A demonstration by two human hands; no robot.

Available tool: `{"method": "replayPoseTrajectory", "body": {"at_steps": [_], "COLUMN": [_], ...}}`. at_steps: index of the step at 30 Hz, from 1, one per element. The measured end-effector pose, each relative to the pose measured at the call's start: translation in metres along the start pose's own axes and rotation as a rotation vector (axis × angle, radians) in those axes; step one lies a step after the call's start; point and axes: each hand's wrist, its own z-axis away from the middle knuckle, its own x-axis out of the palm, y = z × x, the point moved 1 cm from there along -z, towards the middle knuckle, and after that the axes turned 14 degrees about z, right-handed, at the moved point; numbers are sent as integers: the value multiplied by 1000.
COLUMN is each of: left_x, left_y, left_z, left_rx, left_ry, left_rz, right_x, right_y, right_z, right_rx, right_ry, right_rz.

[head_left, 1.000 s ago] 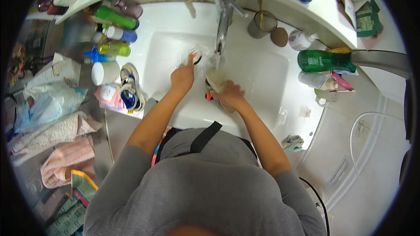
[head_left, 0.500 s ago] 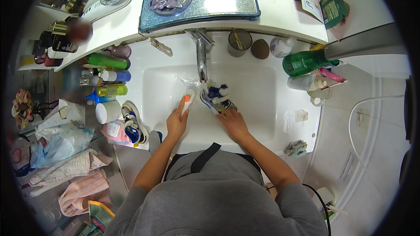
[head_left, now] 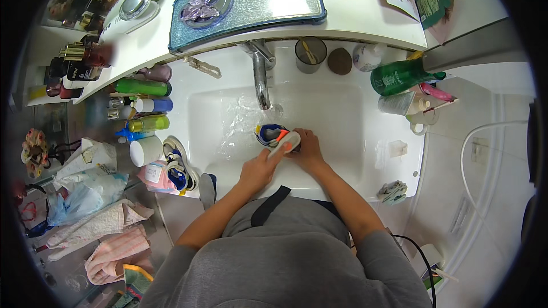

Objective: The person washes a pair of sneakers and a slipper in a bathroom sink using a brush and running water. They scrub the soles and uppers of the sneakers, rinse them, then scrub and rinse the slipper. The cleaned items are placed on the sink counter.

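Note:
In the white sink (head_left: 337,114), my right hand (head_left: 309,153) grips a small blue, white and yellow shoe (head_left: 266,134) below the faucet (head_left: 261,80). Its opening faces up. Closed around a white scrub brush with orange parts (head_left: 292,140) is my left hand (head_left: 258,171), which holds it against the shoe's near right side. The brush's underside and part of the shoe are hidden by the brush and my fingers. Water runs and splashes on the basin floor left of the shoe. A matching shoe (head_left: 179,165) rests on the sink's left rim.
Several bottles (head_left: 142,85) and a white jar (head_left: 145,151) line the left rim. A grey cup (head_left: 311,55), a green bottle (head_left: 399,77) and tubes stand along the back and right. A phone (head_left: 251,5) lies on the shelf above. A crumpled cloth (head_left: 393,192) sits on the right rim.
My left hand has carried the brush right, from the basin floor onto the shoe. My right hand has drawn the shoe nearer, out from under the faucet, and turned its opening up.

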Motion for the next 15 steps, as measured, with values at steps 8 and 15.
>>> {"method": "replayPoseTrajectory", "body": {"at_steps": [8, 15], "left_x": [-23, 8], "left_y": [8, 20], "left_z": [-19, -16], "left_rx": [-175, -131], "left_ry": [147, -2], "left_rz": [-18, -37], "right_x": [-18, -13], "right_y": [15, -5], "right_z": [1, 7], "right_rx": [111, 141], "right_ry": [-205, -63], "right_rz": [-599, -503]}}
